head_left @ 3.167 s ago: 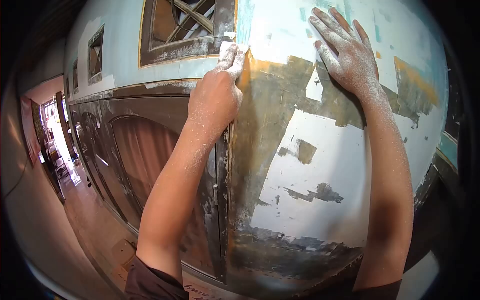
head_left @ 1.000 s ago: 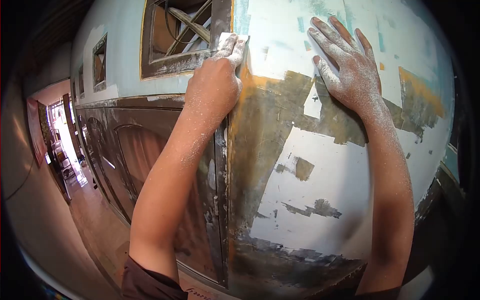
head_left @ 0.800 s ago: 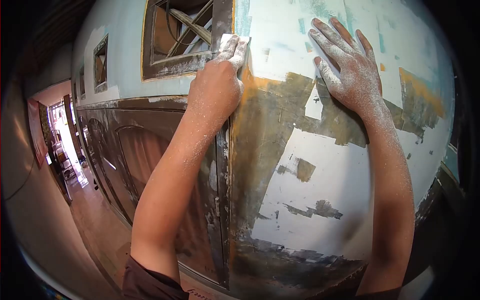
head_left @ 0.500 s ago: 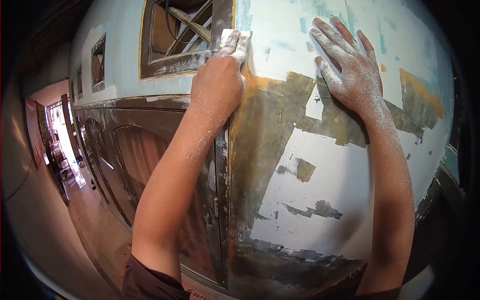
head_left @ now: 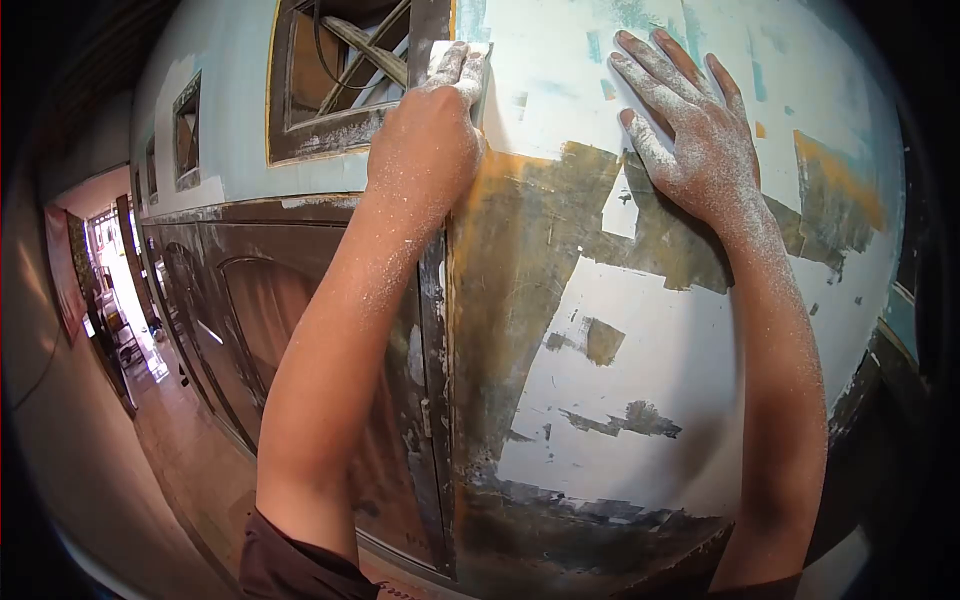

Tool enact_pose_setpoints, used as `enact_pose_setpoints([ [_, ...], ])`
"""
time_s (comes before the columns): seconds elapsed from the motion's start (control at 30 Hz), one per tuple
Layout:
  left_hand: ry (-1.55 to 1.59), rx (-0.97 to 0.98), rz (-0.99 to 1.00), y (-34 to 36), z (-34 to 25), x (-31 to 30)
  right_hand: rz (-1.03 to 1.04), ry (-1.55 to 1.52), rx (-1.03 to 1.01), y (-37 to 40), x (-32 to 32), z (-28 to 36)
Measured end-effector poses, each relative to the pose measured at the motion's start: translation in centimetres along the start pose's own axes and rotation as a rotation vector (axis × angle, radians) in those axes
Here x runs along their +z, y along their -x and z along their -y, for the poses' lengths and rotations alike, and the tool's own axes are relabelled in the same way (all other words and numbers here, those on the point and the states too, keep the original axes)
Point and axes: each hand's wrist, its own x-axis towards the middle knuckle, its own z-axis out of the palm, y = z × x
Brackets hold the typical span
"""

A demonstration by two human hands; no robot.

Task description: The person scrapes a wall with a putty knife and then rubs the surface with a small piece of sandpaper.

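White powder covers the fingers of both hands. My left hand (head_left: 428, 135) presses a small white pad (head_left: 440, 52) against the wall's corner edge, beside the dark window frame (head_left: 330, 138). Its fingers lie over the pad, which is partly hidden under them. Flat on the patchy wall (head_left: 620, 400), my right hand (head_left: 695, 135) rests with fingers spread and holds nothing. The surface around it shows white filler, pale blue paint and bare brownish-green areas.
Below the window, dark wooden panels (head_left: 270, 300) run along the left side. Smaller window openings (head_left: 187, 135) lie farther back. A passage with a shiny floor (head_left: 185, 440) leads to a bright doorway (head_left: 115, 260) at the far left.
My left hand and the pad have shifted slightly left and up along the corner. My right hand stays spread at the same place on the wall. The view has moved a little.
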Motion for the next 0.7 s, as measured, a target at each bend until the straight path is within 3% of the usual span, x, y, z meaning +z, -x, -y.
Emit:
enact_pose_setpoints([
  [0.7, -0.025, -0.034, -0.034, -1.6, -1.6, -0.7, -0.012, -0.036, 0.032, 0.1, -0.1, 0.4],
])
